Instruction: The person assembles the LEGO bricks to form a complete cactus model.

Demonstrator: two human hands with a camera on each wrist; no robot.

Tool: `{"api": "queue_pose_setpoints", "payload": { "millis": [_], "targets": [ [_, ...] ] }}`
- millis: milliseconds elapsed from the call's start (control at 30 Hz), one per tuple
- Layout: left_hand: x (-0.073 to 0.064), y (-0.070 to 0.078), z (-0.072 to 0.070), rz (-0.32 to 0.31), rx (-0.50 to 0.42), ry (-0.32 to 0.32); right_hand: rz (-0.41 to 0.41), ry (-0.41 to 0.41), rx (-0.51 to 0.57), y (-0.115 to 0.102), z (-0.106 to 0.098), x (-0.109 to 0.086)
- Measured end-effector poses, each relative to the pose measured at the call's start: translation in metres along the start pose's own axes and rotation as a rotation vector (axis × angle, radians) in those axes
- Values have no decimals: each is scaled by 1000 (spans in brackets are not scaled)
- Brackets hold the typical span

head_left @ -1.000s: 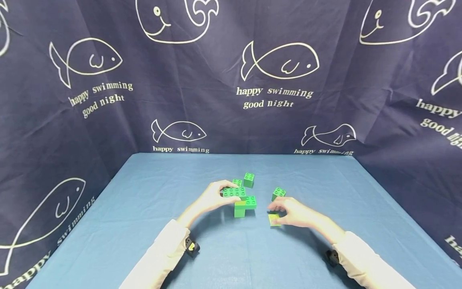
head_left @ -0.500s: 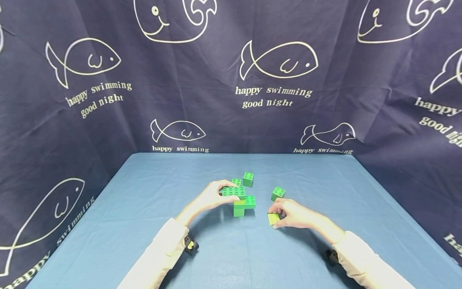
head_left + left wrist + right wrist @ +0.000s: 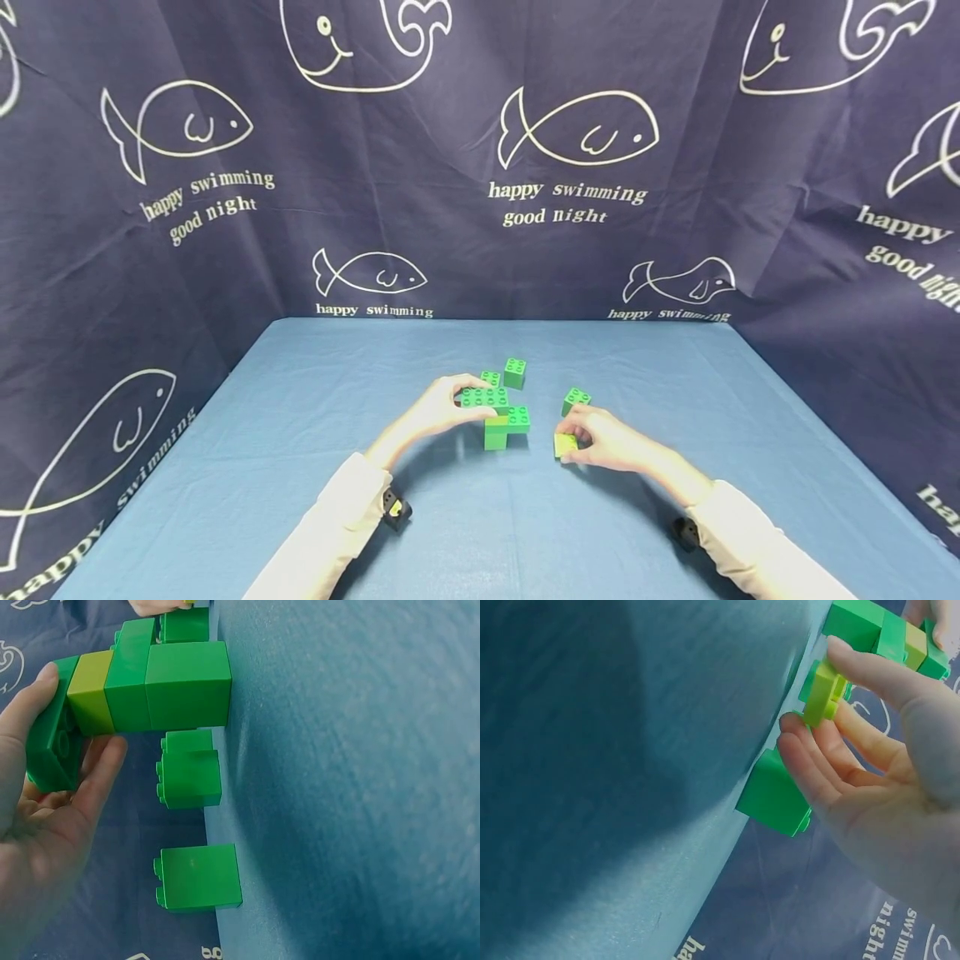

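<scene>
My left hand (image 3: 441, 408) grips the long green brick (image 3: 483, 399) on top of a small stack. In the left wrist view, a yellow-green brick (image 3: 91, 692) sits beneath that brick. Below it come a wider green brick (image 3: 129, 682) and a green bottom brick (image 3: 191, 686), which stands on the table. My right hand (image 3: 611, 440), to the right of the stack, pinches a loose yellow-green brick (image 3: 566, 445) between thumb and fingers. The right wrist view shows the pinched yellow-green brick (image 3: 821, 694) with its studs toward the palm, just off the table.
Just beyond the right hand stands a green brick (image 3: 575, 399). Two more small bricks, one green brick (image 3: 514, 373) and another green brick (image 3: 490, 378), stand behind the stack. A blue cloth covers the table (image 3: 480, 533); a dark printed curtain (image 3: 450, 233) surrounds its back and sides.
The right hand has closed its thumb and fingers on the yellow-green brick and shifted it slightly back and left. The left hand stays in place on the stack.
</scene>
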State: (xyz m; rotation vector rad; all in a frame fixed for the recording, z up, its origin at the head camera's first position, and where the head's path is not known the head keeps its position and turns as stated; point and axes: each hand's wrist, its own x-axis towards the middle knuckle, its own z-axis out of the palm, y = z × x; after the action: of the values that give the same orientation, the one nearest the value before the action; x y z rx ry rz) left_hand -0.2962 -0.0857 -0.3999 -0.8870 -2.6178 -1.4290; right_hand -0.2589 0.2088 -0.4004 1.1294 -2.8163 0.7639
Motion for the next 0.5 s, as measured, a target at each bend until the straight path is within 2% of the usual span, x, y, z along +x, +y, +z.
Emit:
{"api": "queue_pose_setpoints", "payload": {
  "millis": [167,500],
  "targets": [
    [1,0,0,-19,12,-10,-16,52,-33,1,0,1],
    [0,2,2,-24,-6,6,-61,89,-57,-1,-6,6]
  ]
}}
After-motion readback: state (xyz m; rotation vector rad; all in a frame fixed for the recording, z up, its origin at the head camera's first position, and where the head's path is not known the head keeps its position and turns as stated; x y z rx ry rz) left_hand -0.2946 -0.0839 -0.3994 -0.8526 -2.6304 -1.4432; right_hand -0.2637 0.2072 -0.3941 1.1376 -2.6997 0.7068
